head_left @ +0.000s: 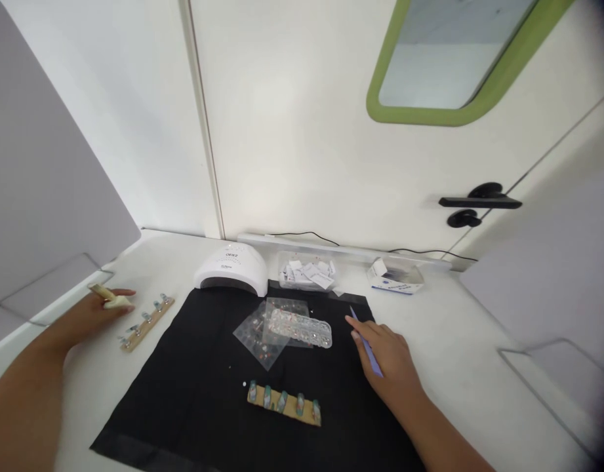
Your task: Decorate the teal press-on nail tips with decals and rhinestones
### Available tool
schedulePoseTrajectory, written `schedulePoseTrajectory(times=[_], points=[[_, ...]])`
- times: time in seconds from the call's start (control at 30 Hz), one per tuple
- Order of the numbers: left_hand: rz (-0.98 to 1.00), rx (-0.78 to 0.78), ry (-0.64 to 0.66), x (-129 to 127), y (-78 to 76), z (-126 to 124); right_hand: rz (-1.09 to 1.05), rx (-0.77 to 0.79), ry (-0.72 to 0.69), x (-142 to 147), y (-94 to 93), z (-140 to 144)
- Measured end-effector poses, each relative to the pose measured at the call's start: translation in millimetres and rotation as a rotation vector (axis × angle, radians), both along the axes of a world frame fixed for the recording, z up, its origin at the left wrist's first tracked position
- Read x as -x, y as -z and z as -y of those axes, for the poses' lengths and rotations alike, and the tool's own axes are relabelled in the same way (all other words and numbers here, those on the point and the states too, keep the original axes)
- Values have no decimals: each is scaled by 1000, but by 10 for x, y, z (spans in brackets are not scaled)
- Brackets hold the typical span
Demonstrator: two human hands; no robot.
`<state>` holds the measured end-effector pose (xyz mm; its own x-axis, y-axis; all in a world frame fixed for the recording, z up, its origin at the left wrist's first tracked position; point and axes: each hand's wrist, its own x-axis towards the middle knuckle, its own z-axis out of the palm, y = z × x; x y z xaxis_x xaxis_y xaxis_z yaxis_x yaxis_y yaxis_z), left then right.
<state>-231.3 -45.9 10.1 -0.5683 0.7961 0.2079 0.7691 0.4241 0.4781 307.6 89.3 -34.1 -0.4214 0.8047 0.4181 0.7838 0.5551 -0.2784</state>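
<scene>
At the far left of the white table, my left hand (pixel 92 314) is closed on a small cream-coloured object (pixel 112 300) with a tan end; its kind does not show clearly. Just right of that hand lies a wooden strip (pixel 147 324) bearing several pale nail tips on clips. My right hand (pixel 390 357) rests over the right side of a black mat, with purple tweezers (pixel 370 354) between its fingers, tips pointing away from me. Nearer to me, a second wooden strip (pixel 309 414) carries several teal patterned nail tips (pixel 282 401).
Mid-mat, a clear compartment case of gems (pixel 302 328) overlaps transparent sheets (pixel 262 334). Behind the black mat (pixel 198 393) stand a white nail lamp (pixel 231 267), a clear box of paper packets (pixel 306 272) and an opened carton (pixel 397 278). Wire stands (pixel 40 278) flank the table.
</scene>
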Motion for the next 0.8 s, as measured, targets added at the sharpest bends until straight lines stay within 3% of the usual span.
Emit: schedulePoseTrajectory(times=[0.1, 0.27, 0.47, 0.67, 0.8], points=[[124, 109, 43, 104, -33, -24, 140, -16, 21, 43, -18, 21], [194, 138, 23, 204, 30, -64, 198, -10, -14, 100, -30, 63], [173, 103, -137, 215, 75, -108, 202, 28, -14, 124, -21, 69], [152, -82, -248, -133, -57, -88, 188, 85, -5, 174, -44, 82], [196, -243, -184, -561, -308, -83, 116, 105, -22, 169, -83, 119]])
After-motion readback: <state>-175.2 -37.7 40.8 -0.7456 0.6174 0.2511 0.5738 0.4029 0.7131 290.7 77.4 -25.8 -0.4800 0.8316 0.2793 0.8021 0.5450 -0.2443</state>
